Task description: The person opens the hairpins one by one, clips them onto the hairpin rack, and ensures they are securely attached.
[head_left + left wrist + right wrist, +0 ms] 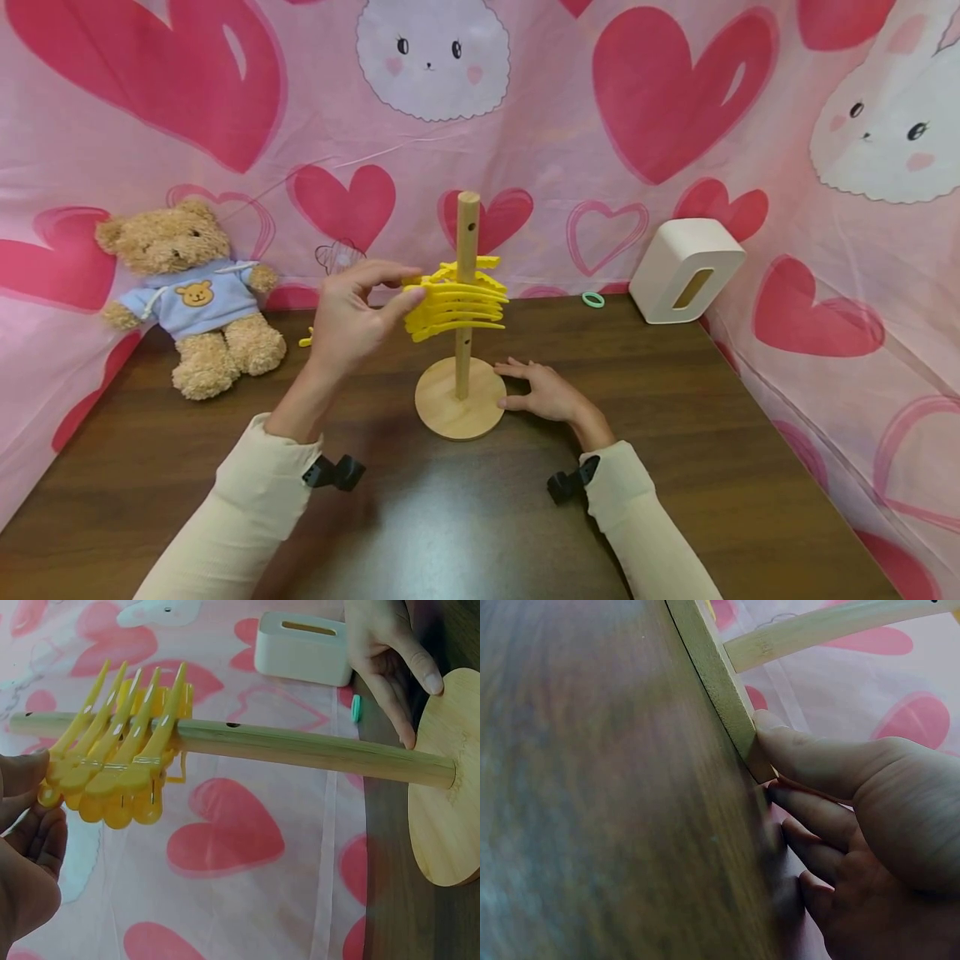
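Observation:
A yellow claw hair clip (pixel 457 308) straddles a wooden post (pixel 468 233) around mid-height, its long curved teeth crossing the near side and part of it showing behind. Thumb and fingertips of my left hand (pixel 352 317) pinch the clip's left end, as the left wrist view shows from close by. The post rises upright from a round wooden base (pixel 450 400) on the table. Low at the base's right side, my right hand (pixel 551 393) rests with extended fingers, and its thumb (pixel 810 754) touches the rim in the right wrist view.
A teddy bear (pixel 198 292) in a blue hoodie sits at the left. A white tissue box (pixel 678 275) stands at the back right, near a mint green ring (pixel 592 299). A small yellow piece (pixel 305 341) lies behind my left wrist. Heart-printed cloth (pixel 525 150) hangs behind the table.

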Available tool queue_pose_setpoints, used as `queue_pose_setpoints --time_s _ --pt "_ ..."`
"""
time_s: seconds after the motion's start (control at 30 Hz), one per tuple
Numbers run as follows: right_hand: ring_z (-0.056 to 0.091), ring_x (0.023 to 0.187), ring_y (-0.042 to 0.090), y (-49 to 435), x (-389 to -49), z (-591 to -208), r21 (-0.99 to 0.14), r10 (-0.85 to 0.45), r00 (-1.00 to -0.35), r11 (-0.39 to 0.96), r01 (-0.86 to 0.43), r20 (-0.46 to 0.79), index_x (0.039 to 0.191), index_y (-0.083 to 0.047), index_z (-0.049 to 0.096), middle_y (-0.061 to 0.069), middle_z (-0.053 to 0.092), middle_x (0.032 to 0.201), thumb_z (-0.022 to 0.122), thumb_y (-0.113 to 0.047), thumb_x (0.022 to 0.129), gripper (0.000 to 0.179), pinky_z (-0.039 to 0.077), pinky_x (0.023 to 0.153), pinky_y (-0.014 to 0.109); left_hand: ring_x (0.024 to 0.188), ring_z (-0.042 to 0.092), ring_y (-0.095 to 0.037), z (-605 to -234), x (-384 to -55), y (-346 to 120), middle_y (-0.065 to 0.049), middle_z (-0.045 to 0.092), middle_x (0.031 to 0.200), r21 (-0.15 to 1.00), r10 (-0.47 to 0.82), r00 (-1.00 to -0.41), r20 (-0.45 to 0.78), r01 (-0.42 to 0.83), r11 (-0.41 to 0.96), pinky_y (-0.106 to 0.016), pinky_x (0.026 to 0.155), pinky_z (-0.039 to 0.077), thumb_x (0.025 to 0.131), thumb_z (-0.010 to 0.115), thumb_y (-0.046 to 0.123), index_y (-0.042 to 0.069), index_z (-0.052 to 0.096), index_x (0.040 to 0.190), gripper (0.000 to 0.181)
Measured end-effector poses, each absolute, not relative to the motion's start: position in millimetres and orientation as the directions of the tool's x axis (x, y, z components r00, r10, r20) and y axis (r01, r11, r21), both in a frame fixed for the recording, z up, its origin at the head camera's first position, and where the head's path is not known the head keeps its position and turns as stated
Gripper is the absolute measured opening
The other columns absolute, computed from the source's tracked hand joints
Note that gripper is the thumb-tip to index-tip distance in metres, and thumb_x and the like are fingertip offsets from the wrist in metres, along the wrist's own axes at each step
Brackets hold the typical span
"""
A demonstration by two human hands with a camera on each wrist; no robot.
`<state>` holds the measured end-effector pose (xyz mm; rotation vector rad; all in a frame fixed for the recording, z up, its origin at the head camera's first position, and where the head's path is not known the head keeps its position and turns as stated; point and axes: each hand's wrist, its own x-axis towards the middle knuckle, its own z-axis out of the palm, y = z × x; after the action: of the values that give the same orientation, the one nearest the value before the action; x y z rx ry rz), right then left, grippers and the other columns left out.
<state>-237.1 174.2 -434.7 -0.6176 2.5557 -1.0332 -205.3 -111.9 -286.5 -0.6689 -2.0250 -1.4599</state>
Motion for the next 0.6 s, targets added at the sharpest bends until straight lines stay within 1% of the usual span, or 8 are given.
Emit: queue_pose_setpoints --time_s 0.17,0.4,0.6 --pt "0.016 0.147 0.053 174.0 -237.6 -435.6 -0.712 -0.499 -0.858 0.646 -0.274 -0.123 0.15 -0.012 0.051 0.018 0.033 0.16 0.074 -0.028 0.094 0.063 0.007 0.117 0.066 0.088 0.061 -0.02 -285.2 -207.1 -110.4 -0.013 0.074 0.096 0.688 0.096 -0.738 0.668 0.662 0.299 -0.019 0.079 0.051 0.082 0.081 -0.005 -0.003 0.078 0.103 0.022" --pt "0.015 0.148 0.051 173.3 -237.5 -433.7 -0.714 -0.496 -0.859 0.647 -0.267 -0.128 0.15 -0.013 0.051 0.018 0.033 0.16 0.074 -0.028 0.094 0.063 0.006 0.118 0.064 0.09 0.059 -0.016 -284.7 -207.3 -109.7 -0.015 0.073 0.099 0.681 0.13 -0.728 0.673 0.679 0.273 -0.019 0.082 0.051 0.082 0.079 -0.008 -0.006 0.076 0.106 0.024" --pt "0.015 0.148 0.051 174.3 -237.8 -434.7 -0.711 -0.497 -0.858 0.65 -0.268 -0.131 0.151 -0.013 0.05 0.017 0.032 0.161 0.074 -0.027 0.094 0.063 0.006 0.118 0.064 0.092 0.058 -0.017 -287.0 -207.5 -109.6 -0.017 0.071 0.105 0.694 0.149 -0.734 0.663 0.677 0.246 -0.019 0.082 0.052 0.085 0.077 -0.006 -0.008 0.073 0.111 0.026"
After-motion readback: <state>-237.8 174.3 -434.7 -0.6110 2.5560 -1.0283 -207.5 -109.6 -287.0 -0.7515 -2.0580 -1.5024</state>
